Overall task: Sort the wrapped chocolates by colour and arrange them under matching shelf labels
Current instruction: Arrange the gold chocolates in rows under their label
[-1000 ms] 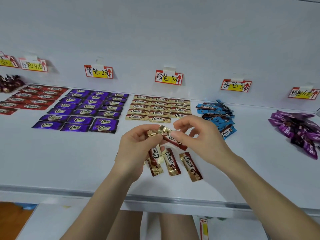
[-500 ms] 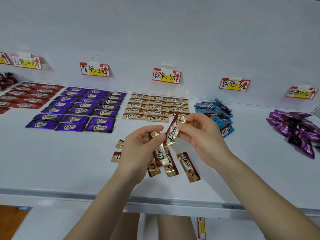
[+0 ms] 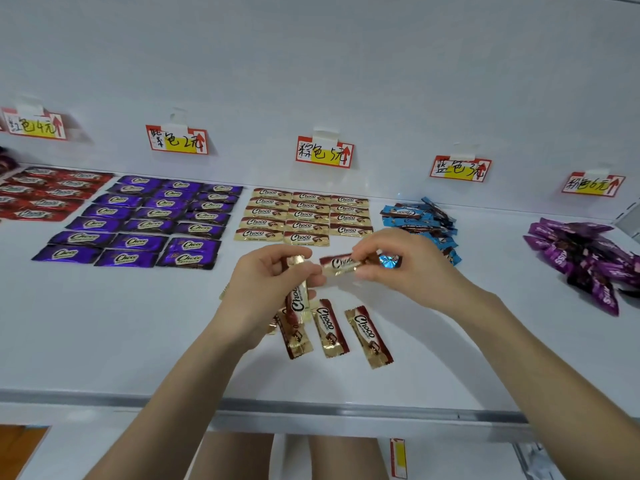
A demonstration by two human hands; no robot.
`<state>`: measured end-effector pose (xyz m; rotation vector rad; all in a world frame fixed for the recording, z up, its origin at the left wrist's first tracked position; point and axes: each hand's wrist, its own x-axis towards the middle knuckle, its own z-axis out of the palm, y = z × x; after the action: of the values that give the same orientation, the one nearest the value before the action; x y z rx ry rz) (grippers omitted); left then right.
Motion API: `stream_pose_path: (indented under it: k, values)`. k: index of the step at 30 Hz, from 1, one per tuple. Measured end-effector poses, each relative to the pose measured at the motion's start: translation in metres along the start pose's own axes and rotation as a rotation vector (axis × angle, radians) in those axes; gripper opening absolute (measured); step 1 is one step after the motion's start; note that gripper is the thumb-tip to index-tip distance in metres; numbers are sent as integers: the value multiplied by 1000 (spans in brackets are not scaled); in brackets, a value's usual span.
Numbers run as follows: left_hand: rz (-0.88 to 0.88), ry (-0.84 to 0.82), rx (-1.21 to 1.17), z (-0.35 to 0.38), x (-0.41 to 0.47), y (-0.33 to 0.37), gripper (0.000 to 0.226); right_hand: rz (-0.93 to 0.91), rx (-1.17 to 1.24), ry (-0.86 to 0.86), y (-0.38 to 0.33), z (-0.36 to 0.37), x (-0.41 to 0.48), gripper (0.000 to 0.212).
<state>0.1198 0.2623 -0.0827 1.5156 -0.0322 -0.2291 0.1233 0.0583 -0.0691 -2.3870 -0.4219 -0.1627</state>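
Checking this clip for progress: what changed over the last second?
The right-hand grip drew one brown-and-gold chocolate out of the bunch, turned it level and moved it right, apart from the left-hand grip, which still holds the remaining chocolates. The three loose chocolates on the shelf and the sorted brown rows stayed put.

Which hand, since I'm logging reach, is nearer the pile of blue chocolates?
Right. The right hand sits just left of the blue chocolates, overlapping the pile's front edge in view; the left hand is farther left, before the gold rows.
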Motion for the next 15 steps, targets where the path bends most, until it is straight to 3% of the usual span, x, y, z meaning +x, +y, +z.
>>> stream_pose_path:
  k: [5,15]
  values:
    - [6,165,-232,-8,3,-6,12,139,-178,171,26,5,25,21]
    - [32,329,-406,-12,3,-14,11,104,-425,55,33,24,31,22]
